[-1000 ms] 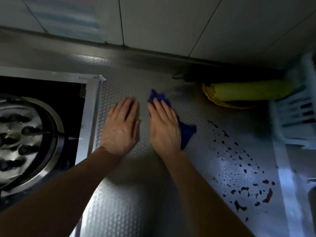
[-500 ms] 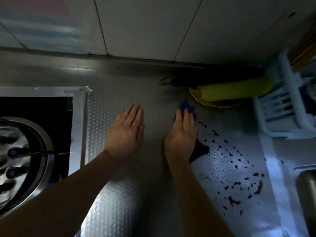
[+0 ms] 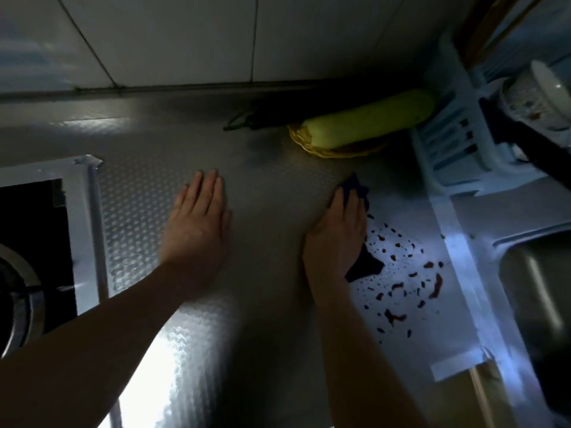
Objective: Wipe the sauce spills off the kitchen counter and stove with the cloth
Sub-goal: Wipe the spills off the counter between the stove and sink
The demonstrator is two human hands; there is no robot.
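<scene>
Steel counter, embossed with a fine raised pattern, runs from the stove at the left to the sink at the right. Right hand lies flat, palm down, fingers extended and together, pressing the dark blue cloth onto the counter; it is not clenched around the fabric. One corner of the cloth shows past the fingertips, another sticks out beside the wrist. Cloth sits at the left margin of the red sauce spill, which is scattered in drops and streaks between the hand and the sink edge. Whether the cloth touches the nearest drops cannot be told. Left hand rests flat on bare counter, fingers straight, holding nothing, well apart from the right and near the stove frame. At the back, against the tiled wall, a pale green gourd lies over a yellow woven mat. A pale plastic rack stands at the right with a bowl in it.
</scene>
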